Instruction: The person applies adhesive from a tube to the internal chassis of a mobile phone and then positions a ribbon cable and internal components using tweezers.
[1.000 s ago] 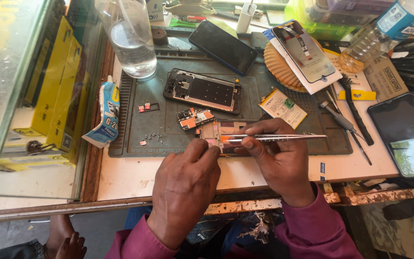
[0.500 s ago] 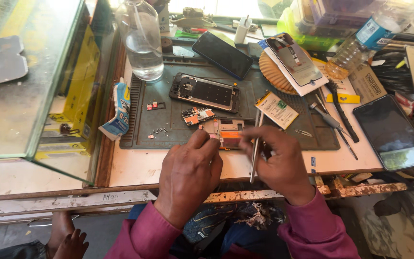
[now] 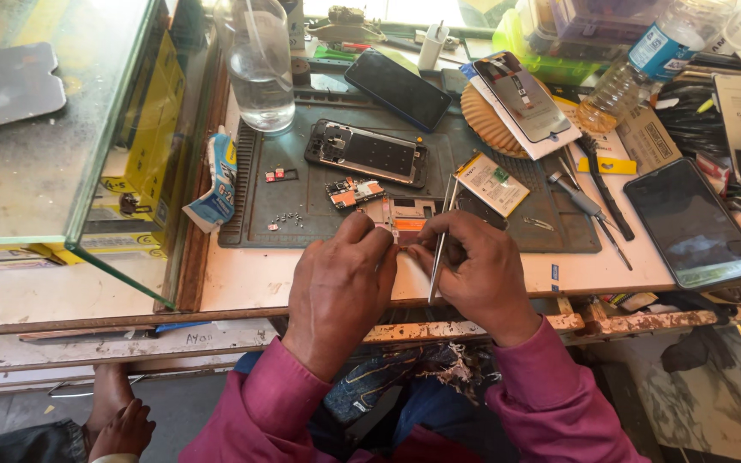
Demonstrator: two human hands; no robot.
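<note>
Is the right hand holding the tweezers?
Yes. The right hand grips the metal tweezers, held upright beside the small phone part.

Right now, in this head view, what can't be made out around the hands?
- Phone part under the fingertips: mostly covered by left hand and right hand.
- Tweezers lower end: hidden in the right hand.
- Tiny screws on the mat: too small to count.
- Plastic bottle: cut off by the top edge.
</note>
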